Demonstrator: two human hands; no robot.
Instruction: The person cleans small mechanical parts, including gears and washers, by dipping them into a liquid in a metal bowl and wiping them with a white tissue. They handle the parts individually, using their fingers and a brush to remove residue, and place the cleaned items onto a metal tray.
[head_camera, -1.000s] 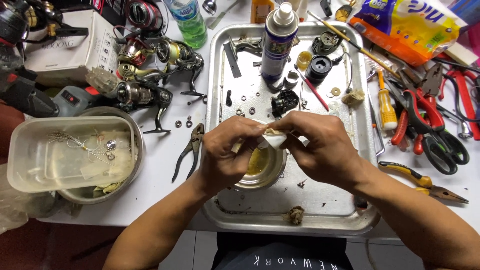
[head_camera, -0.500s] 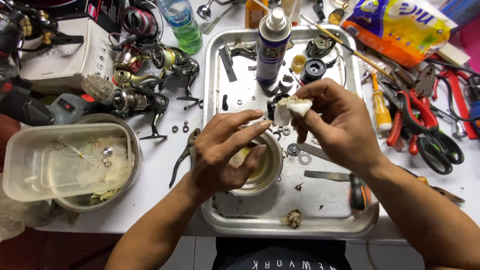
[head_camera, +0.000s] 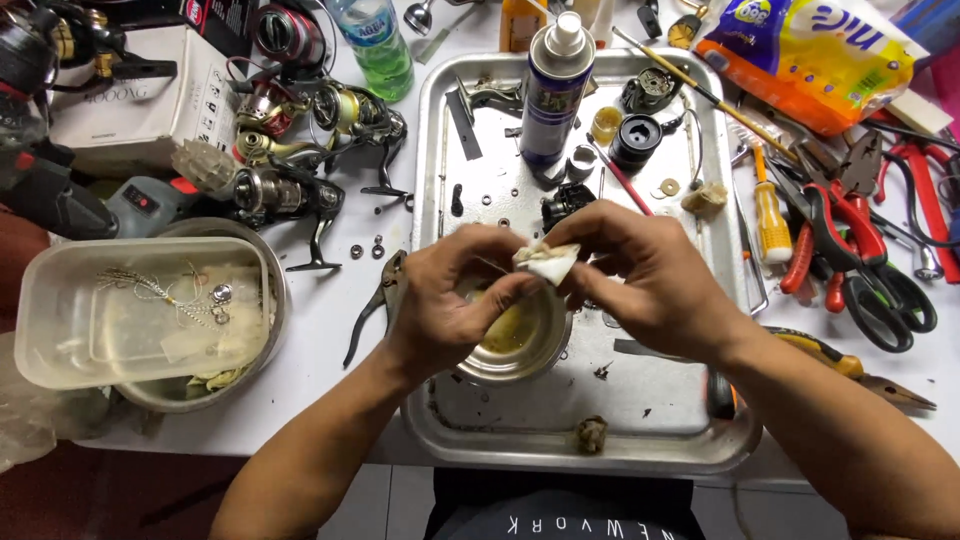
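Observation:
My left hand (head_camera: 450, 305) and my right hand (head_camera: 640, 280) meet over a small steel bowl (head_camera: 515, 345) with yellowish liquid, which stands in a metal tray (head_camera: 560, 440). A folded white tissue (head_camera: 545, 262) is pinched between the fingertips of both hands, just above the bowl's far rim. Whether a small part is wrapped inside the tissue is hidden. A tall blue spray can (head_camera: 553, 85) stands upright at the tray's far end, with black reel parts (head_camera: 637, 138) and small washers beside it.
Fishing reels (head_camera: 290, 150) and black pliers (head_camera: 378, 300) lie left of the tray, beside a clear plastic tub (head_camera: 140, 310) on a steel bowl. Red-handled pliers, scissors (head_camera: 860, 260) and a yellow screwdriver (head_camera: 772, 215) crowd the right. A green bottle (head_camera: 375, 40) stands at the back.
My right hand had lifted the tissue away toward the tray's middle; now it has come back down and left, and both hands pinch the tissue together over the bowl.

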